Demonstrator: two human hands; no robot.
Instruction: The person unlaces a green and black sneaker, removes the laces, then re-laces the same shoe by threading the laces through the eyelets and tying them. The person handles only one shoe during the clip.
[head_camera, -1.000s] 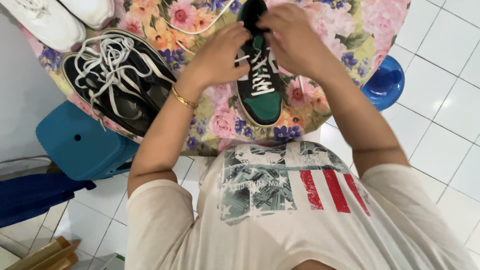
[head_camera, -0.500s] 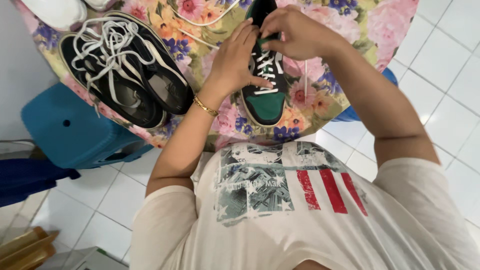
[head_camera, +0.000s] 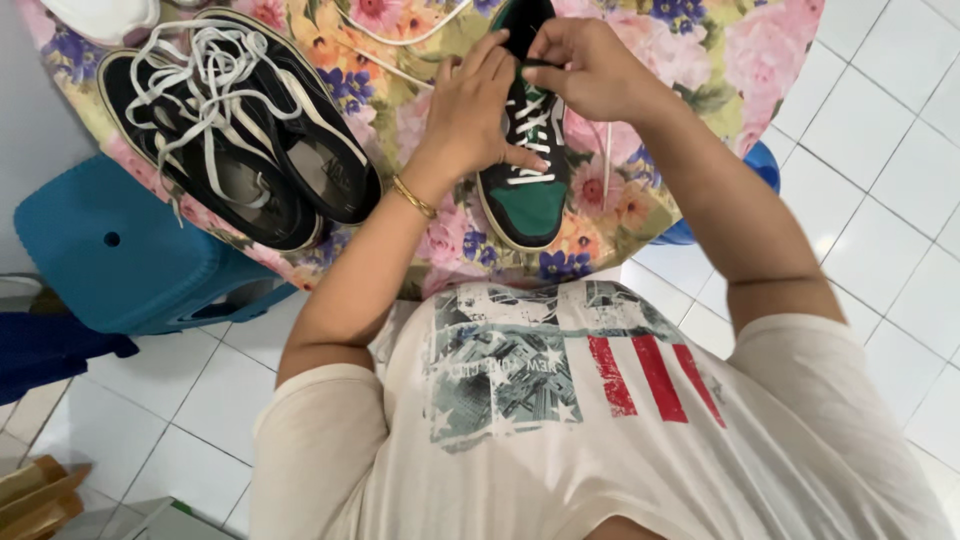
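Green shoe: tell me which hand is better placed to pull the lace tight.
Right, probably. The right hand already pinches the white lace at the top eyelets of the green shoe, while the left hand lies flat on the shoe's side, steadying it on the flowered table.

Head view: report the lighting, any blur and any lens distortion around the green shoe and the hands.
Head view: soft, even light with only faint shadows; the green shoe, left hand and right hand are fairly sharp, with slight softness at the fingertips; the black shoes are equally clear; the wide lens bows the floral table and stretches the floor tiles toward the edges; no strong glare.
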